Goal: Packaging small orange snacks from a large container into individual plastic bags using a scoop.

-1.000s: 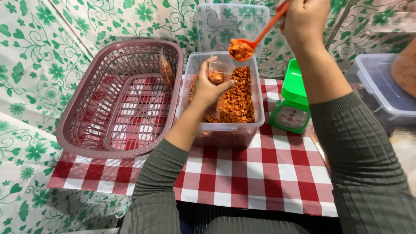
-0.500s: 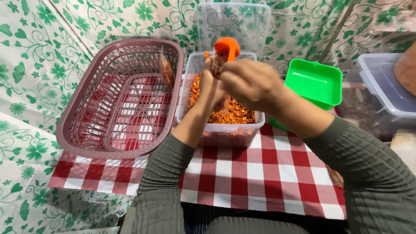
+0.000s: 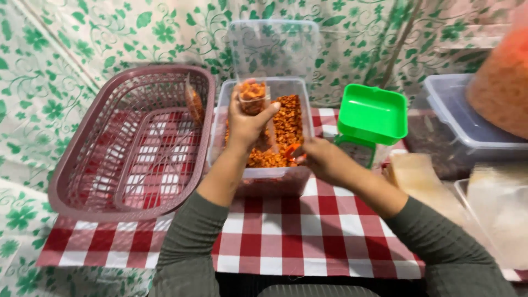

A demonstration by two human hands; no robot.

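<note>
At the left of the frame a mauve plastic basket [image 3: 129, 140] sits on the red-and-white checked cloth [image 3: 286, 236] covering the bench, with one small filled packet [image 3: 194, 103] leaning against its right wall. Just right of it stands a clear tub [image 3: 264, 176] of orange snack pieces [image 3: 286, 126]. Above the tub, near centre, the left hand [image 3: 247, 124] has its grip closed around a small clear bag [image 3: 253, 98] of the same orange pieces – held upright. The right hand [image 3: 322, 159] rests at the tub's right edge, its grip narrow on an orange spoon [image 3: 292, 150] – only a tip shows. Further right stands a green kitchen scale [image 3: 371, 115], then a grey-lidded box [image 3: 467, 126].
</note>
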